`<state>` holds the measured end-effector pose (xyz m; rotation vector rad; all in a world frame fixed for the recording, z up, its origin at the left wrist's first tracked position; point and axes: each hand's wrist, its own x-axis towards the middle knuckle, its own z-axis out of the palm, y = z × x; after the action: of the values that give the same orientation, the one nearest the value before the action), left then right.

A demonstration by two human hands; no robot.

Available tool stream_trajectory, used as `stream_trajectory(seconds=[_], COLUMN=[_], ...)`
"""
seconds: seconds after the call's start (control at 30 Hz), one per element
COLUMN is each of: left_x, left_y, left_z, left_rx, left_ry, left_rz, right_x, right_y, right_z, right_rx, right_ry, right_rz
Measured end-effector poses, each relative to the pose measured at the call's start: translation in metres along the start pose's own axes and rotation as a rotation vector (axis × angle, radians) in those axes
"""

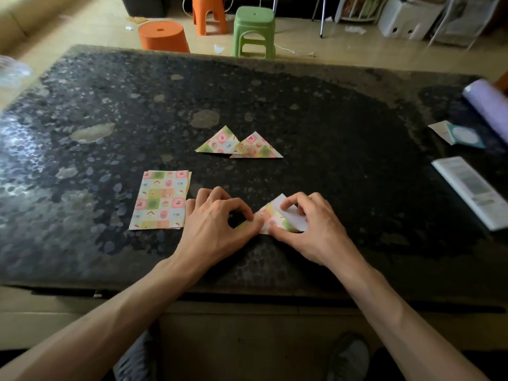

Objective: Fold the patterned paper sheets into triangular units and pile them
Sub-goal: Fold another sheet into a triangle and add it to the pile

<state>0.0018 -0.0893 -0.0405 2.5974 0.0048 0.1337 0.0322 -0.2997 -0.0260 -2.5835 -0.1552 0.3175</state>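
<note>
At the table (pixel 343 133) near edge, centre: half-folded patterned sheet (pixel 270 217), long axis left-right. Left end pinched by left hand (pixel 217 218); white flap (pixel 297 220) pinched by right hand (pixel 313 224), nearer.

On the table (pixel 330 105), a stack of flat sheets (pixel 160 200) lies near and left; just right of it the part-folded sheet (pixel 270 219) sits under the left hand (pixel 217 221) and right hand (pixel 313 224). Farther in, mid-table, two folded triangles (pixel 239 147) overlap side by side. A leaflet (pixel 471 189), card (pixel 461 134) and roll (pixel 488 105) lie along the right edge, with stools (pixel 254 31) on the floor (pixel 343 48) beyond the far edge.
</note>
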Motion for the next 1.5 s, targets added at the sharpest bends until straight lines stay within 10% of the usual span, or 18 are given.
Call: stream_trajectory(seconds=[1.5], left_x=[0.013], left_y=[-0.009], left_z=[-0.006], left_rx=[-0.021], left_ry=[-0.209], left_rz=[0.130], right_x=[0.001], right_y=[0.030], right_z=[-0.037], right_rx=[0.008], right_ry=[-0.172], right_rz=[-0.080])
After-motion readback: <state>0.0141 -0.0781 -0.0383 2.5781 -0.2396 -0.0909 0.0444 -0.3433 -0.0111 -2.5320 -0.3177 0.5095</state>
